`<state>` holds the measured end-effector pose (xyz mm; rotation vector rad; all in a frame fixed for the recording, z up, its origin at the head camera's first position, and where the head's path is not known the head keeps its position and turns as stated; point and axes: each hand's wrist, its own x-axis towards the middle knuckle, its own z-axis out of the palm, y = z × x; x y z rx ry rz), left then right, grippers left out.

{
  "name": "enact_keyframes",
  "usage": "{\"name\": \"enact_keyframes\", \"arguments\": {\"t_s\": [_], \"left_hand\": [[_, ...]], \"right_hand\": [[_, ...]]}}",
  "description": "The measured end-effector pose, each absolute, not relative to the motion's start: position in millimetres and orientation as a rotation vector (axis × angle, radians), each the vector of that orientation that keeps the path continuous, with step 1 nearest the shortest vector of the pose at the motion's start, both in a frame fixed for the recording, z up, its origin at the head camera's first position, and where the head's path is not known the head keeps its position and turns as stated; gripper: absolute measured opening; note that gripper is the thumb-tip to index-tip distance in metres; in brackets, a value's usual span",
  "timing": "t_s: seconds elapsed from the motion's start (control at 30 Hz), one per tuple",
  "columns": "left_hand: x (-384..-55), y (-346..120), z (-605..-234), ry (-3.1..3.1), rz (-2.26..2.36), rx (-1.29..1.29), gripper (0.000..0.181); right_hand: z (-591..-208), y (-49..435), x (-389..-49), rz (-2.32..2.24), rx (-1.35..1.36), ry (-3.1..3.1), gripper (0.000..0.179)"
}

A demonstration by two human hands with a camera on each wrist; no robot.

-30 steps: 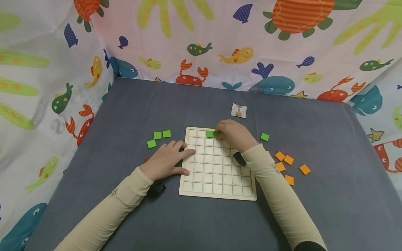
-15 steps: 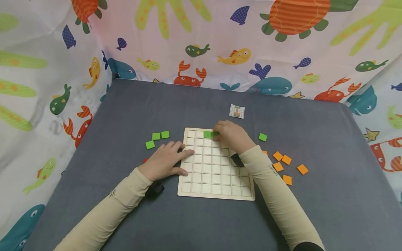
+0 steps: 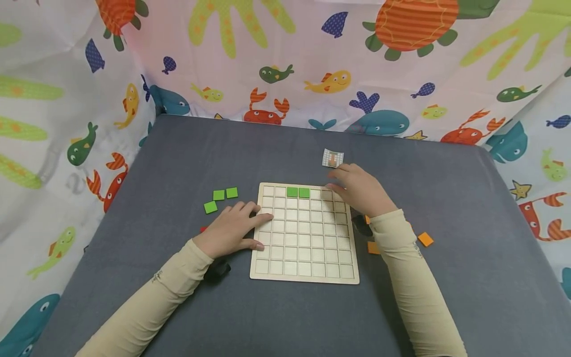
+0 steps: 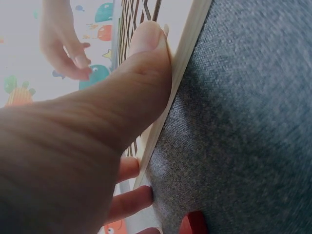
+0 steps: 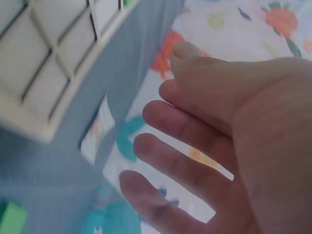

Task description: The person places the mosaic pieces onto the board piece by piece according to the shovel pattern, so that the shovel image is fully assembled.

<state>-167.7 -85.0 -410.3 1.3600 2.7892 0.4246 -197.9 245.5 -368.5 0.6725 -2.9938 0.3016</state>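
Observation:
A pale wooden grid board (image 3: 305, 240) lies on the grey table, with two green tiles (image 3: 304, 193) side by side in its far row. My left hand (image 3: 232, 228) rests at the board's left edge. In the left wrist view its thumb (image 4: 148, 53) presses on the rim, and the other fingers lie along the edge. Over the far right corner hovers my right hand (image 3: 359, 191), holding nothing. Its fingers (image 5: 170, 156) are loosely bent and spread in the right wrist view. Just beyond that hand is a small card (image 3: 332, 158) with a printed grid and an orange-brown pattern.
Several loose green tiles (image 3: 210, 207) lie left of the board. A red tile (image 4: 193, 223) is partly hidden by the left hand. Orange tiles (image 3: 426, 239) lie to the right, some under the right arm. A loose green tile (image 5: 12, 217) shows in the right wrist view.
My right hand has let go of the second green tile, leaving it in the far row, and has moved right and away from it. The left hand has stayed on the board's edge.

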Motion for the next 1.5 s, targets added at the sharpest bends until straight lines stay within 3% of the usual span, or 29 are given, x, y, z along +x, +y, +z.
{"name": "enact_keyframes", "arguments": {"t_s": [0.77, 1.23, 1.5], "left_hand": [[-169.4, -84.7, -406.6, 2.785, 0.424, 1.354, 0.067], [-171.1, -83.5, -412.3, 2.763, 0.456, 1.31, 0.071], [-169.9, -84.5, -411.3, 2.755, 0.535, 1.211, 0.084]], "right_hand": [[-381.0, 321.4, -180.9, 0.303, 0.274, -3.277, 0.039], [-394.4, 331.9, -174.7, 0.347, 0.316, -3.223, 0.03], [-396.2, 330.4, -175.6, 0.333, 0.309, -3.221, 0.027]]}}
